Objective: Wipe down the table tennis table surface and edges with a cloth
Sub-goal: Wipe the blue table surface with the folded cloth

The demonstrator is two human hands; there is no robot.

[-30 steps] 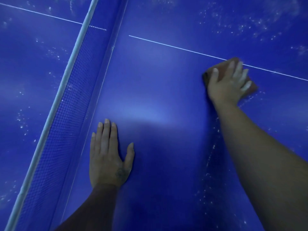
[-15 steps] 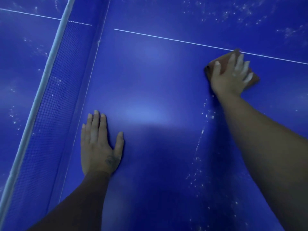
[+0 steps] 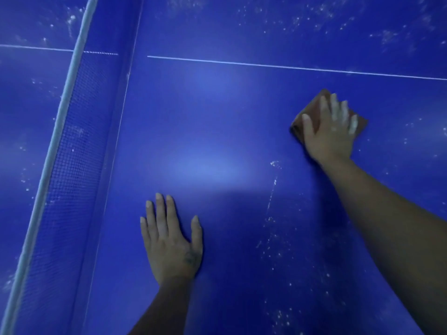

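Surface wipe in hand, on the worktop (image 3: 205, 117) half this side of the net (image 3: 72, 153).

Right hand (image 3: 331, 134) at 2 o'clock. Grip is flat: fingers straight and splayed, palm pressing the brown cloth (image 3: 361, 122) onto the surface, no pinch. The cloth lies under the palm with its corners showing past fingertips and thumb, short of the white centre line (image 3: 290, 67) that crosses at 12 to 1 o'clock.

Left hand (image 3: 169, 243) at 6 o'clock. Grip flat too, fingers straight and close together, holding nothing, resting on the blue as a brace. The net runs up the 9 to 11 o'clock side, apart from both hands.

By look, the patch between the hands reads clean and glossy. A trail of white specks (image 3: 273, 238) sits at 5 o'clock between the forearms. A denser scatter (image 3: 314, 18) lies beyond the line at 12 to 1 o'clock. The far side of the net is speckled too. Edges are not in view, so I can't tell their state.

Next move, my read: even palm load, drag the cloth toward 5 o'clock through the trail, overlapping the clean patch. Then push past the line. Risk is that a flat palm with no pinch lets the cloth bunch or slip on a fast pull. Specks get shoved rather than lifted unless it's refolded.
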